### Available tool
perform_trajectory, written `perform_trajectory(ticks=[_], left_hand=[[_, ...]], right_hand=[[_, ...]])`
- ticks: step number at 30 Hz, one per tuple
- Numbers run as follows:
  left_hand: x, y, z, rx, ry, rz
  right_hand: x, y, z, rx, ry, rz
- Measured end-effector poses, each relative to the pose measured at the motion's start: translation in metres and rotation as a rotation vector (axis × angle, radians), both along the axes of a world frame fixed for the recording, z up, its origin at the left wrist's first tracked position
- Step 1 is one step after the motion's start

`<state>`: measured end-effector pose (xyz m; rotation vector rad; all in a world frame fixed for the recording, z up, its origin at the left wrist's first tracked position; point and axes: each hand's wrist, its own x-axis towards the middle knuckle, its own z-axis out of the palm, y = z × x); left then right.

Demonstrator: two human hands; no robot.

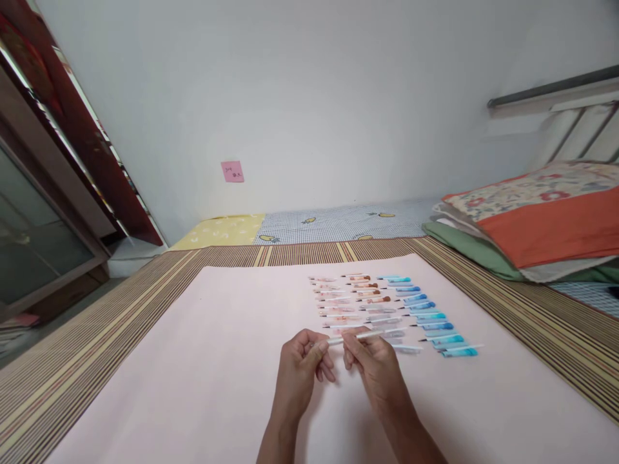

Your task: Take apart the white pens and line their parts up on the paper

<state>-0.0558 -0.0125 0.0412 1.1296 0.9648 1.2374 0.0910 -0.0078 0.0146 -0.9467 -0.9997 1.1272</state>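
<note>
Both hands hold a slim white pen (pixel 380 333) nearly level above a pale pink sheet (pixel 203 361). My left hand (pixel 300 361) pinches its left end between thumb and fingers. My right hand (pixel 376 366) grips it near the middle, and the rest of the pen sticks out to the right. Whatever lies inside the fingertips is hidden. Just beyond the hands, slim pens with dark tips lie in columns: pale pinkish ones (pixel 338 317), brown and grey ones (pixel 374 299), and blue and turquoise ones (pixel 438 327). My hands cover part of the nearest grey ones.
The sheet lies on a striped mat (pixel 159 270). Folded bedding with an orange and floral cover (pixel 556 219) is piled at the right. Checked cloth (pixel 333 222) and yellow cloth (pixel 217 232) run along the wall, where a pink note (pixel 233 171) sticks. A glass-panelled cabinet (pixel 39 225) stands left.
</note>
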Motion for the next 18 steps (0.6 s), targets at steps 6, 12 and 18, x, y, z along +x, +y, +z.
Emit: perform_trajectory(ticks=[6,12,18], left_hand=[[0.0,0.001,0.0,0.057,-0.026,0.013],[0.002,-0.002,-0.001,0.107,-0.041,-0.007],[0.011,-0.006,0.002,0.053,-0.022,0.047]], right_hand=[[-0.009,-0.003,0.003,-0.023,0.139,0.005],[-0.021,-0.005,0.01,-0.077,0.413,0.107],[-0.014,-0.003,0.004,-0.093,0.214,-0.102]])
